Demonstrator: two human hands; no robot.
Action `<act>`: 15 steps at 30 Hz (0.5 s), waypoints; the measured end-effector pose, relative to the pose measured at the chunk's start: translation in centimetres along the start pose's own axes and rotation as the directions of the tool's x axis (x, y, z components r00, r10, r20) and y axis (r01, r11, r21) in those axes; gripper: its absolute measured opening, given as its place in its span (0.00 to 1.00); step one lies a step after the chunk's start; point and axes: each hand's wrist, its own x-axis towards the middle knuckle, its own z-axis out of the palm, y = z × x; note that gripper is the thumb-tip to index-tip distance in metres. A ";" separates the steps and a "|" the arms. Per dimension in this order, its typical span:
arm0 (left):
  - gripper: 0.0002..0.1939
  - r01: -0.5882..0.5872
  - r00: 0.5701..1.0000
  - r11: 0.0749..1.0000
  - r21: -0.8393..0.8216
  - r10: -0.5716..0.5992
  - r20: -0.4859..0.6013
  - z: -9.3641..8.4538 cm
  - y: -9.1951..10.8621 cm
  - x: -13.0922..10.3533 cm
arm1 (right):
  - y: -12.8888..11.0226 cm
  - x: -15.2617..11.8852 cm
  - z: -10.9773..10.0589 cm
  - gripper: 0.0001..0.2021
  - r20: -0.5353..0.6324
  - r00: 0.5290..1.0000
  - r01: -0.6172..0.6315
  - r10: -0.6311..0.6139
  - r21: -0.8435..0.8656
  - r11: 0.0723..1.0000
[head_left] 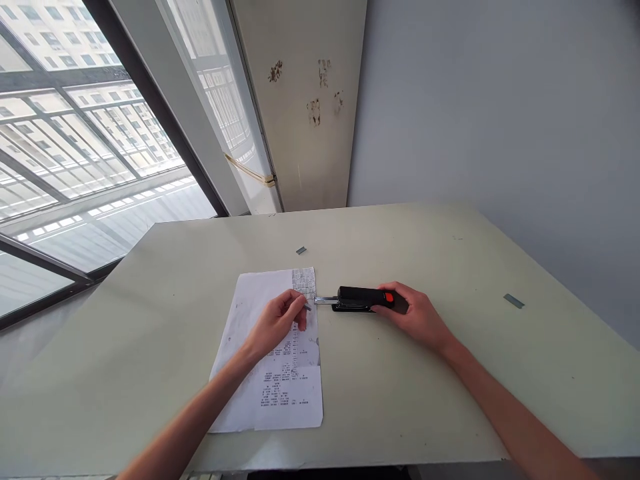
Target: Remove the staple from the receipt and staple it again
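A black stapler (pixel 361 295) with a red button lies on its base on the table, pointing left. Its metal staple tray (pixel 326 301) sticks out at the left end, reaching the paper's right edge. My right hand (pixel 413 313) is closed round the stapler's rear end. My left hand (pixel 285 317) hovers over the printed paper sheets (pixel 260 393), with thumb and fingers pinched on a small grey strip (pixel 307 307) that looks like staples. The strip is just left of the tray's tip, apart from it as far as I can see. My left hand hides part of the print.
A short strip of staples (pixel 301 251) lies beyond the paper, and another strip of staples (pixel 514 301) lies far right on the pale table (pixel 425 400). A window (pixel 90 133) stands at the left, a grey wall (pixel 490 120) behind and to the right.
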 end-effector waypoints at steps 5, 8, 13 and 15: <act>0.21 -0.043 0.999 0.999 -0.031 0.043 0.019 0.0 0.1 0.6 | -0.4 0.0 0.0 0.19 -0.004 1.000 -0.002 0.002 -0.001 1.000; 0.22 -0.074 0.997 0.997 -0.009 0.074 0.031 -0.1 -0.4 1.0 | -0.5 0.0 -0.1 0.18 -0.002 1.000 0.000 0.000 -0.010 1.000; 0.21 -0.077 0.996 0.997 -0.025 0.079 0.044 0.2 -1.4 1.6 | -0.3 0.0 -0.2 0.17 0.002 1.000 0.013 -0.013 -0.015 1.000; 0.20 -0.094 0.994 0.995 -0.029 0.095 0.058 0.3 -1.7 1.8 | -0.2 0.0 -0.2 0.17 0.002 1.000 0.012 -0.012 -0.020 1.000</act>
